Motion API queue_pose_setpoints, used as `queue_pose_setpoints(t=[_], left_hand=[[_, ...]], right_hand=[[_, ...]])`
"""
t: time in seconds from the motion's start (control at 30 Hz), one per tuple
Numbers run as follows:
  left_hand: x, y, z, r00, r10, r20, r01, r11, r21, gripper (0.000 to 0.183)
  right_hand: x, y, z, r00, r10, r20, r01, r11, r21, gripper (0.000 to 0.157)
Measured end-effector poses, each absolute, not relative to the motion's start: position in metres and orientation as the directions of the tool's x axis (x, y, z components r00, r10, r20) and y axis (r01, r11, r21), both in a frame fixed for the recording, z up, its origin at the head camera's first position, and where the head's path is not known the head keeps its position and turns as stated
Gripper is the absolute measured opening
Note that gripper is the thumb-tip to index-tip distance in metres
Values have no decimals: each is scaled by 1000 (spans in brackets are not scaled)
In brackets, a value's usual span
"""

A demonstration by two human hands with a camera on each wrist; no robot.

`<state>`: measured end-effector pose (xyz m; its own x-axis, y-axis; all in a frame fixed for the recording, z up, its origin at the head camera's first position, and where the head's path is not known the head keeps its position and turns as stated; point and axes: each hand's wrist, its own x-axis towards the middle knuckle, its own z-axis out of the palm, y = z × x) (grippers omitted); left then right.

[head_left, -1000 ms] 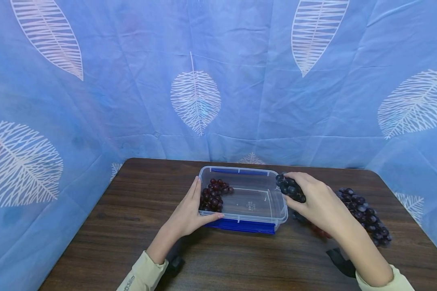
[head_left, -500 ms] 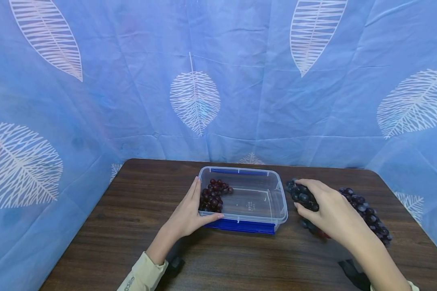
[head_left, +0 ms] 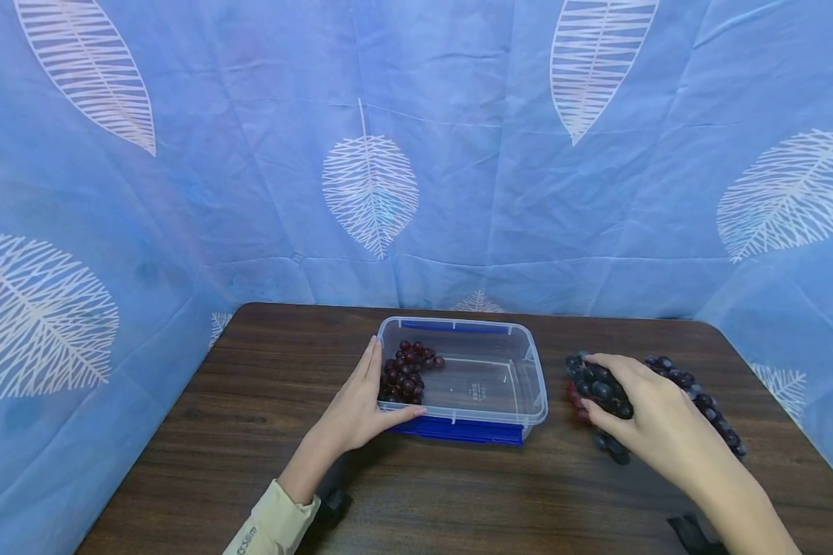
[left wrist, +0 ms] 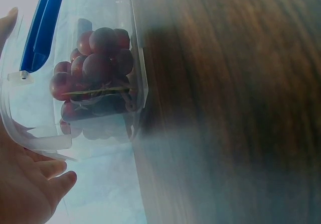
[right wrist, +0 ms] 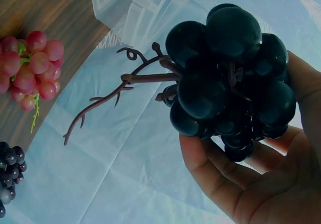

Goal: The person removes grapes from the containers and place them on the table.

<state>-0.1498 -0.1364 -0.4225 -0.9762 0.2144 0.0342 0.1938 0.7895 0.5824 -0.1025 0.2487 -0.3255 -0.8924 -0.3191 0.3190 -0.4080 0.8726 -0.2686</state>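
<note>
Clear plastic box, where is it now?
In the head view, the clear plastic box sits near the middle of the table, touching the left hand, left of the dark grapes held by the right hand.

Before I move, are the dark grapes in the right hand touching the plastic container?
Apart. The head view shows a strip of table between the dark grapes in the right hand and the plastic container.

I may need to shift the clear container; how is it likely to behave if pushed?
The clear container should mostly slide rather than tip, since it looks low and wide on the table. Its see-through plastic walls suggest low weight. Dark red grapes bunched at its left end may make that side drag.
</note>
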Motion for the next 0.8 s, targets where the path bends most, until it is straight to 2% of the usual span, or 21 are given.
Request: queue_pose_setpoints(t=[0.47, 0.8], left_hand=[[-149, -136, -422, -977, 210, 43, 195, 788, 584, 127], [-149, -137, -423, -977, 207, 42, 192, 786, 588, 129]], right_hand=[[-89, 259, -339, -920, -280, 275, -355, 892, -278, 62], [-79, 265, -355, -910, -265, 317, -358, 890, -281, 60]])
